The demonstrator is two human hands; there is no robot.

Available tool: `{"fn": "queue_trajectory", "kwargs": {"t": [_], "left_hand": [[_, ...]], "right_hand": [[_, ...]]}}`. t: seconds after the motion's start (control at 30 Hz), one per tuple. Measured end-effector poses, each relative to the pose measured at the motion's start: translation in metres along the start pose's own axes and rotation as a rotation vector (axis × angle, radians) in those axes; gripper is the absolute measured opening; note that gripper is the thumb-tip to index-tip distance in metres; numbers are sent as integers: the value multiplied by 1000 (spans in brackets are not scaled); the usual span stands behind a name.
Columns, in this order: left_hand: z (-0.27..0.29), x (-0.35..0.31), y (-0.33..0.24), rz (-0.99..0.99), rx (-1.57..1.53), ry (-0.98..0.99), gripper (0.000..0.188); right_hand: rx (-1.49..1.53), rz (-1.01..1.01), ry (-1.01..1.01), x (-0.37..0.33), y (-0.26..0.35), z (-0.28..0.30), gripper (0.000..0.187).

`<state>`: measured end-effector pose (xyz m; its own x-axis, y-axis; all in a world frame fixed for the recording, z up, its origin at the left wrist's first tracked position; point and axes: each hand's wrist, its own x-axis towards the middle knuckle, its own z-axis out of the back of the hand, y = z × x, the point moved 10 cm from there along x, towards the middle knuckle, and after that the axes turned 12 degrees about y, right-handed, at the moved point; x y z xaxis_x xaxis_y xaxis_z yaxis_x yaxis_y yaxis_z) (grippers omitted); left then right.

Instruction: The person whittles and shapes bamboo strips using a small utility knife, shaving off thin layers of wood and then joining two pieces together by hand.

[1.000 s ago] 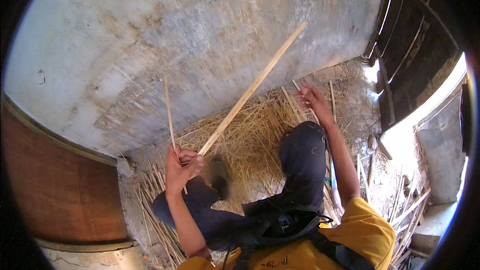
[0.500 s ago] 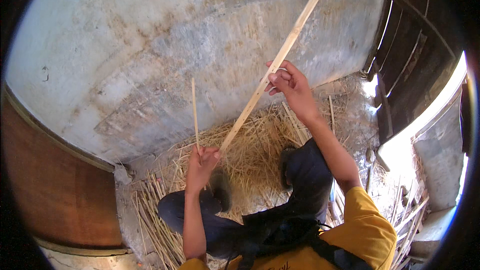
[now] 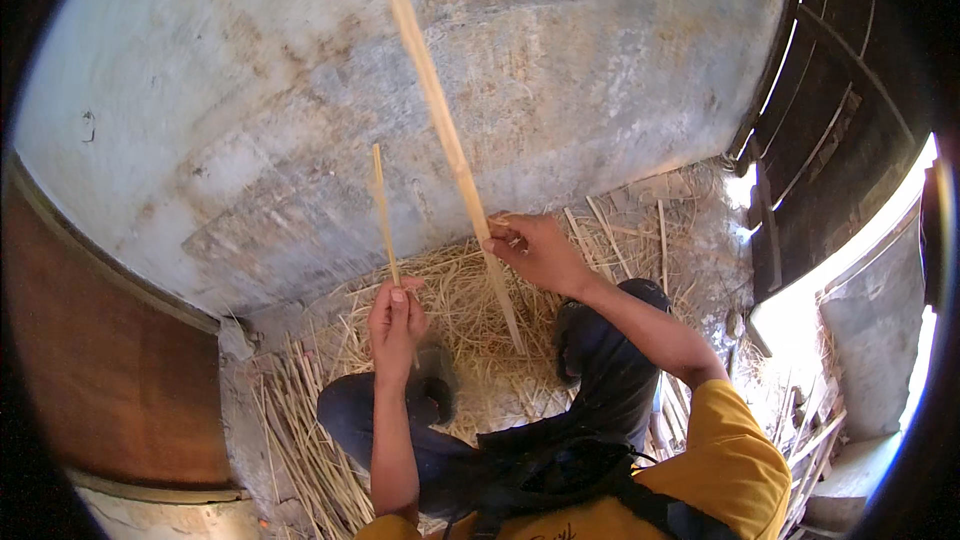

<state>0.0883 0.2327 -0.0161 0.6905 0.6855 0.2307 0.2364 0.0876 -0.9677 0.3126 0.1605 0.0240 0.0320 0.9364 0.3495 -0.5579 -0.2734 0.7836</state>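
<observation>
My right hand (image 3: pixel 540 252) is closed round a long, pale, flat bamboo strip (image 3: pixel 447 130). The strip leans up and left across the wall, its upper part slightly blurred; its lower end hangs over the straw between my knees. To the left, my left hand (image 3: pixel 395 320) grips a thinner, shorter bamboo stick (image 3: pixel 383 205) with the thumb pressed on it. That stick stands nearly upright, and a bit of it shows below the fist. The two pieces are apart.
Loose straw-like shavings (image 3: pixel 460 285) cover the floor before my feet. A bundle of thin sticks (image 3: pixel 305 440) lies by my left leg, and more sticks (image 3: pixel 815 440) lie at the right. A stained wall (image 3: pixel 300 120) rises ahead; a brown panel (image 3: pixel 110 360) stands left, dark boards (image 3: pixel 840 90) right.
The long strip has swung from leaning right to leaning left, and its lower end has left my left hand. My right hand has come down and slightly left. The left hand keeps the thin stick.
</observation>
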Motion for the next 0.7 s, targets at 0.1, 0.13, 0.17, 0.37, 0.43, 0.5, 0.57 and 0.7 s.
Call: {"fn": "queue_trajectory", "kwargs": {"t": [0.1, 0.13, 0.17, 0.37, 0.43, 0.5, 0.57, 0.7], "left_hand": [[-2, -2, -6, 15, 1, -40, 33], [0, -4, -8, 9, 12, -48, 34], [3, -5, -8, 9, 11, -54, 34], [-1, -8, -7, 74, -14, 70, 28], [1, -11, -10, 71, 55, 32, 26], [1, -13, -8, 81, 42, 17, 25], [3, -15, -5, 90, 30, 4, 24], [12, -16, -1, 44, -10, -7, 22]], "right_hand": [[-111, -28, 16, 2, -4, -11, 22], [-163, -27, 42, 3, 2, -13, 23], [-215, -26, 69, 4, 5, -17, 25], [-344, 61, -32, 1, 16, -20, 31], [-418, 45, -65, 1, 23, -14, 32], [-493, 29, -100, 2, 34, -3, 33], [-543, -39, -66, 6, 37, 4, 49], [-605, 95, -160, 10, 57, 25, 51]]}}
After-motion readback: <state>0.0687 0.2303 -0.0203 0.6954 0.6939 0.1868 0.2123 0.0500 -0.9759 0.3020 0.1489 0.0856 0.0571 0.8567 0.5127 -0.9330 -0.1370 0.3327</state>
